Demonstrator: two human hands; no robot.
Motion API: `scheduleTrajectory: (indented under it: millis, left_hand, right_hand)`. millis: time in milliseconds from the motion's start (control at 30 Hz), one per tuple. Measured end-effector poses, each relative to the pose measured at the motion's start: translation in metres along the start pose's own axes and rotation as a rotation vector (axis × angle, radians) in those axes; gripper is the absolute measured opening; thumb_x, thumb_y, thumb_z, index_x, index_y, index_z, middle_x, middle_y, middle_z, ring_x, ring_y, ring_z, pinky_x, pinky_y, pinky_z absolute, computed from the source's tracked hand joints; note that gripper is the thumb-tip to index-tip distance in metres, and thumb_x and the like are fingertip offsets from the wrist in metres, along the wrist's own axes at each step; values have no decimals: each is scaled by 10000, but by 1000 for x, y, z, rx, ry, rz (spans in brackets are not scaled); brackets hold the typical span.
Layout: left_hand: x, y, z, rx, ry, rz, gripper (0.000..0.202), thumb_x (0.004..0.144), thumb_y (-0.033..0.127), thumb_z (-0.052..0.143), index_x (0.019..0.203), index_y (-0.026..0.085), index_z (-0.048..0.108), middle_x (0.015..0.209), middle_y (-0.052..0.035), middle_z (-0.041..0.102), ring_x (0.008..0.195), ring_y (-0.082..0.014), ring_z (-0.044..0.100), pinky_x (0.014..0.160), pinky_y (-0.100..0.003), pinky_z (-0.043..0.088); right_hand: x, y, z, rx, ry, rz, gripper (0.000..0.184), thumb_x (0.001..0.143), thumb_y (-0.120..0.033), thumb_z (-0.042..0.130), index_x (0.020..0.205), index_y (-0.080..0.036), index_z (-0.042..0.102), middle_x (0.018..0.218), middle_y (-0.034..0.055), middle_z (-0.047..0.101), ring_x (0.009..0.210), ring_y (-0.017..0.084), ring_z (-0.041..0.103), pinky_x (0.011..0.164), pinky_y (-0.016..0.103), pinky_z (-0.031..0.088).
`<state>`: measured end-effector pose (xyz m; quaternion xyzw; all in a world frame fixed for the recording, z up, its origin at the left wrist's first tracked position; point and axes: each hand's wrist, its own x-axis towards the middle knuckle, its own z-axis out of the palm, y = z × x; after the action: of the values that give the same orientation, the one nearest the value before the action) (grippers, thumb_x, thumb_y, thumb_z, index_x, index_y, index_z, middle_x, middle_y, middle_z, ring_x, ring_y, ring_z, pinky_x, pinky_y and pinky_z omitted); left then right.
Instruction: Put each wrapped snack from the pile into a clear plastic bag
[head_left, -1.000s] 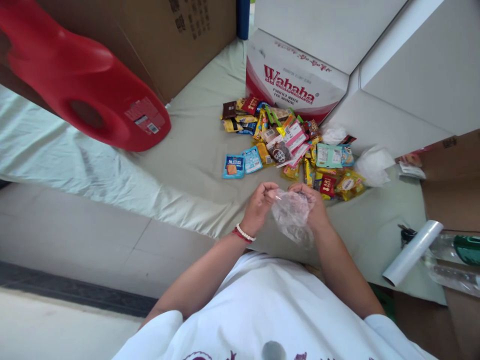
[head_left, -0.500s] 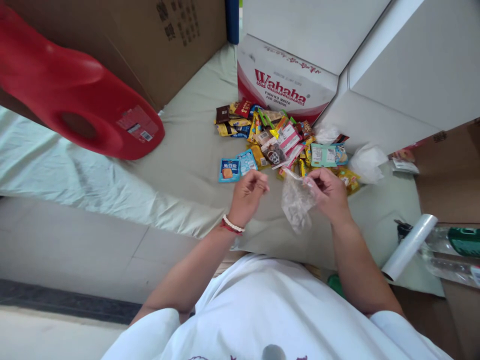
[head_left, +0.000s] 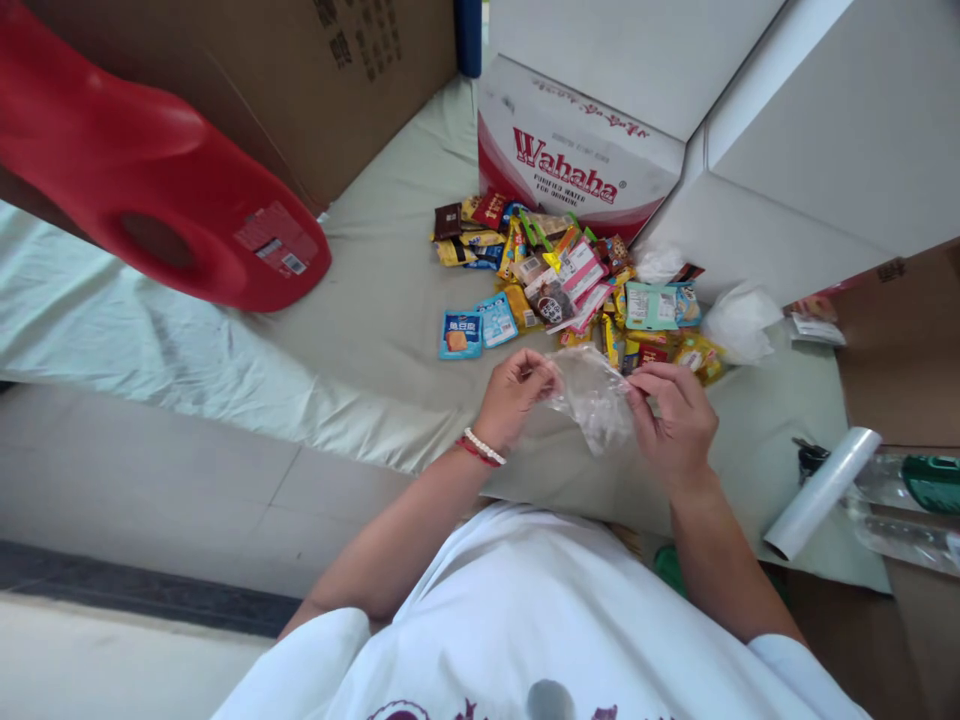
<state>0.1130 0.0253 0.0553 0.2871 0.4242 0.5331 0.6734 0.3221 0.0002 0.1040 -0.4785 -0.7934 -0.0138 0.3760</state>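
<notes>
Through the head camera I see the left hand (head_left: 516, 398) with its fingers closed on one edge of a thin, transparent plastic bag (head_left: 596, 405), and the right hand (head_left: 675, 415) pinching the opposite edge. The crinkled, shiny film hangs between them, in front of a heap of glossy snack packets (head_left: 577, 270). These lie on a smooth, pale green cloth (head_left: 367, 330), beside a flat-sided carton (head_left: 570, 150)

"Wahaha" and "PURIFIED WATER FOR DRINKING" on a white carton (head_left: 574, 150), "鱼豆腐" on a blue packet (head_left: 460, 335)
</notes>
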Motion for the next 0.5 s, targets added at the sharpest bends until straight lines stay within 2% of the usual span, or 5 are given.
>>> scheduleTrajectory:
  millis: [100,233,300,367,500]
  left_hand:
    - [-3,10,-5,-64,123,40,338,687,308,807,783,191,505,789,47,608,765,-111,675,751,-278,577]
    - [-14,25,-5,-11,33,0,294,685,231,757,798,193,488,829,59,578,514,-24,545,464,-158,412]
    - [-18,29,-2,28,-14,-26,259,724,239,729,816,194,491,800,72,542,412,10,428,381,-150,276]
    - [-20,28,4,39,38,11,240,747,230,701,842,201,483,789,85,509,391,17,391,371,-153,250]
    - [-22,15,19,-25,282,200,244,777,211,648,858,223,417,814,88,488,452,2,463,423,-147,330]
  right_hand:
    - [-14,-9,-13,8,80,42,139,865,-189,722,981,-266,716,1058,67,691,1000,232,641,917,398,513]
    - [-19,-9,-21,365,120,434,76,877,-303,740,914,-246,708,988,58,692,876,204,660,783,351,545]
    - [-15,0,-19,652,191,729,194,869,-424,753,921,-246,696,888,37,689,770,182,654,718,331,554]
    - [-12,8,-17,944,232,979,397,843,-624,716,940,-240,693,878,46,699,784,197,672,746,364,583]
    - [-28,-13,-7,1232,233,1153,780,803,-905,458,1139,-239,688,1166,119,706,1125,278,670,967,487,568]
